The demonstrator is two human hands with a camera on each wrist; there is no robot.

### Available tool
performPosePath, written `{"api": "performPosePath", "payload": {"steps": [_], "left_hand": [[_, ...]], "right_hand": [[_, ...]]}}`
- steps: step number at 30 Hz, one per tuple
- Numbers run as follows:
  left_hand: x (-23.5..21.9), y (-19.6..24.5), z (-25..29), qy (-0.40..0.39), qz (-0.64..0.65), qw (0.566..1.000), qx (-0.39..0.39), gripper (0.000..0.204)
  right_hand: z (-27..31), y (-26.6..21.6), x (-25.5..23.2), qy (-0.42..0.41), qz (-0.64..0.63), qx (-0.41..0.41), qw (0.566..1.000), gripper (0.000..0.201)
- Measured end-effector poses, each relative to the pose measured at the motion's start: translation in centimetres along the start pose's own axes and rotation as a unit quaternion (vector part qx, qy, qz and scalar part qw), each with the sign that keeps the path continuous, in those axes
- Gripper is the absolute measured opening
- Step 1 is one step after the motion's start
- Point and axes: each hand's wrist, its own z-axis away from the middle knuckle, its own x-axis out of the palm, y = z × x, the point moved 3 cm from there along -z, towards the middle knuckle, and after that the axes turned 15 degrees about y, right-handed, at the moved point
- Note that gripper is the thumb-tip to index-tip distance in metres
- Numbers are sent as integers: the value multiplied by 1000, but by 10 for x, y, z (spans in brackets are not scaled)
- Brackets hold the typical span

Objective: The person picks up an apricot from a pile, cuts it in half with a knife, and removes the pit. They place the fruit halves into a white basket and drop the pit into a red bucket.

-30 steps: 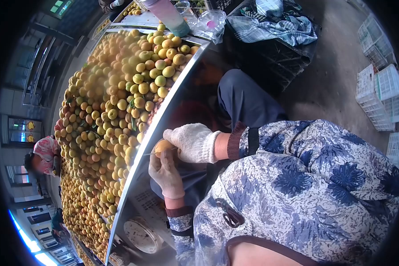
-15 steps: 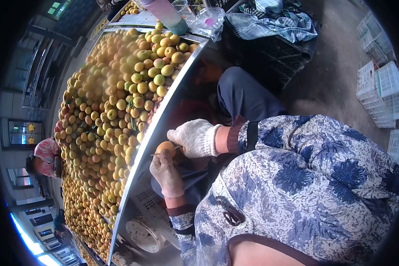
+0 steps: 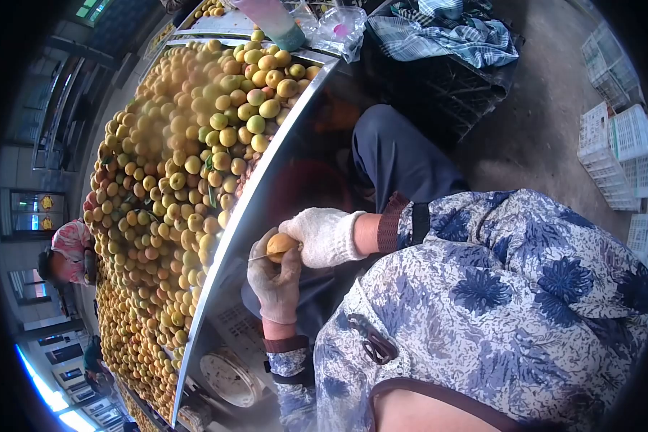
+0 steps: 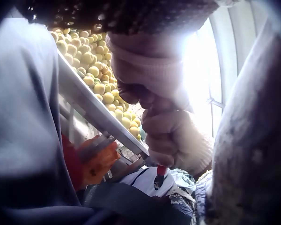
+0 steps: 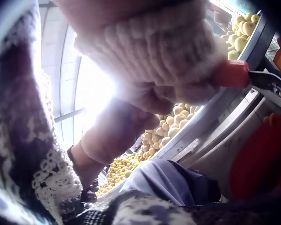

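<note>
My left hand (image 3: 273, 284), in a pale knit glove, grips an apricot (image 3: 282, 245) just off the edge of the fruit table. The fingers wrap both sides of it. Against the apricot lies my gloved right hand (image 3: 324, 237), its fingers curled round a tool with a red handle (image 5: 234, 74). A curved metal end (image 5: 269, 82) sticks out of that handle at the little-finger side. On the other side of the apricot, a thin blade (image 3: 259, 258) shows in the head view. The fruit is hidden by the gloves in both wrist views.
A metal-edged table (image 3: 216, 266) heaped with apricots (image 3: 173, 194) runs along the front. Below it stands a white bucket (image 3: 230, 378). A plaid cloth (image 3: 446, 36) covers a dark crate, and white crates (image 3: 615, 151) are stacked on the floor. Another person (image 3: 72, 252) sits across the table.
The apricot has turned in my left hand, whose fingers now reach up around it. My right hand has come from slightly apart to close against the fruit.
</note>
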Motion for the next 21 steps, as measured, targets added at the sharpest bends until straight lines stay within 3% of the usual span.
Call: {"api": "performPosePath", "payload": {"steps": [3, 5, 7, 9, 11, 13, 15, 17, 18, 21], "left_hand": [[2, 6, 1, 32, -48, 998, 32, 33], [4, 0, 2, 41, -8, 999, -26, 32], [11, 13, 2, 61, 58, 995, -61, 31], [12, 14, -1, 79, 107, 988, -83, 30], [12, 3, -3, 87, 78, 990, -78, 35], [10, -8, -6, 93, 146, 978, -119, 40], [10, -17, -4, 106, 133, 977, -130, 47], [9, -16, -1, 149, -10, 985, -87, 51], [8, -15, -4, 131, -52, 981, -132, 58], [12, -9, -5, 172, -7, 974, -146, 58]], "right_hand": [[-11, 10, 9, -43, -60, 77, 994, 25], [-10, 8, 6, -32, -89, 63, 994, 25], [-13, 4, 1, 7, -7, 2, 1000, 20], [-12, 1, -3, 10, 19, 5, 1000, 21], [-13, -1, -5, 58, 68, -1, 996, 30], [-15, -2, -7, 45, 93, 3, 995, 40], [-15, -4, -7, 107, 8, -75, 991, 42], [-17, 3, 0, 115, -22, -121, 986, 37], [-17, 2, 2, 105, -57, -142, 983, 38], [-13, -5, 3, 96, -125, -151, 976, 40]]}}
